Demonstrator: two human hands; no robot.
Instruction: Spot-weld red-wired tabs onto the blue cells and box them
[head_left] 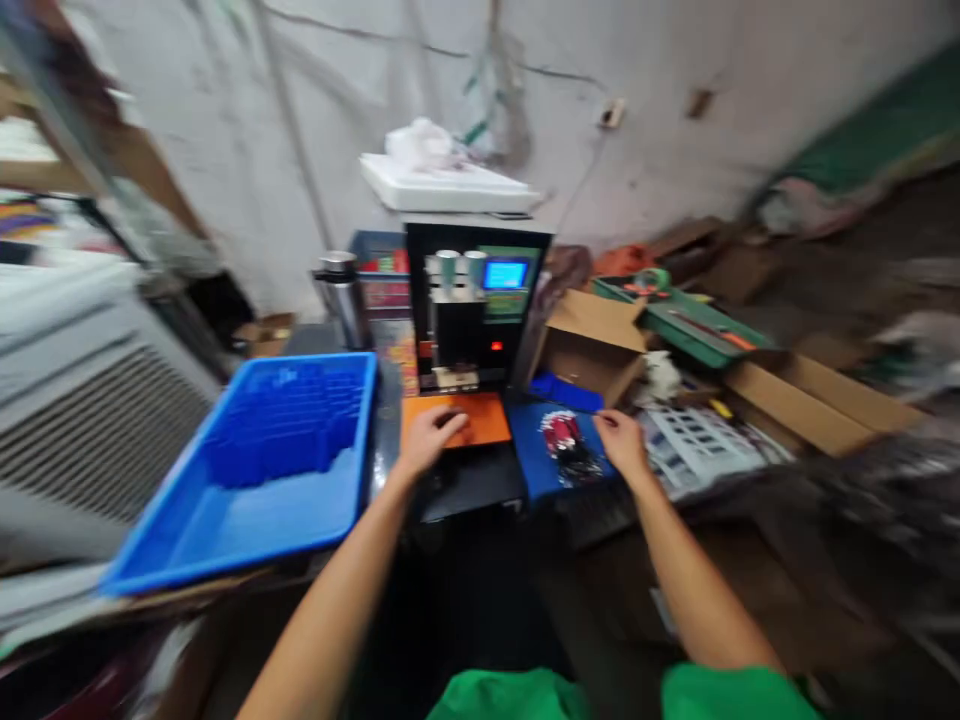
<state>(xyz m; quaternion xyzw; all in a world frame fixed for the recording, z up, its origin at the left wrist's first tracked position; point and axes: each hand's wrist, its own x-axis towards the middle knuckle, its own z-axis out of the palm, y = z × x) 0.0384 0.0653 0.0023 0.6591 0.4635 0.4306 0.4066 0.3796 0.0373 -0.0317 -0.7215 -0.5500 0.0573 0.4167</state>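
My left hand (431,437) is over the orange plate (484,418) at the foot of a black machine (517,340) with a lit blue screen. Its thumb and fingers are curled together, and whatever is in them is too small to make out. To the right, my right hand (622,442) is pinched closed above the right side of a blue mat (534,465). A thin dark line runs up to its fingertips, but I cannot tell if it is held. Beside this hand, on the mat, lies a bunch of short red and black wires (566,445) with pale ends.
On the left stands a blue plastic tray (247,535) with stacked blue pieces inside. Behind it is a steel flask (345,300). An open cardboard box (589,345), a green toolbox (697,325) and a pale slotted panel (694,445) crowd the right. A white foam lid (450,190) tops the machine.
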